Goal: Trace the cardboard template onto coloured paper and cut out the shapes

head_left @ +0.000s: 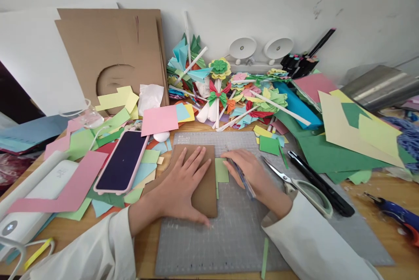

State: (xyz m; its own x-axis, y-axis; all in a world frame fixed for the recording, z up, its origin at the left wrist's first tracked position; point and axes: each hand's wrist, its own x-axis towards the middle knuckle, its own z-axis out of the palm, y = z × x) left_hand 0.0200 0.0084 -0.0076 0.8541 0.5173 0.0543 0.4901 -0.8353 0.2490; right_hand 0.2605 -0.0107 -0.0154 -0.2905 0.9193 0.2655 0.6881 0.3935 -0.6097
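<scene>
My left hand (186, 179) lies flat with fingers spread on a piece of brown cardboard (204, 201), pressing it to the grey cutting mat (235, 236). A light green paper piece (222, 171) shows beside the cardboard's right edge; whether it runs under the cardboard is unclear. My right hand (253, 173) is closed round a slim pen (244, 177) with a clear, bluish barrel, its fingertips close to the green paper. The pen's tip is hidden by the fingers. Right of that hand lie scissors (301, 186) with pale green handles and a black utility knife (321, 184).
A phone (122, 162) lies among paper scraps at left, near a white device (49, 197). Cardboard sheets (114, 48) lean on the wall. Paper flowers (219, 70) crowd the back. Green paper (334, 151) and blue-handled pliers (396, 214) are at right.
</scene>
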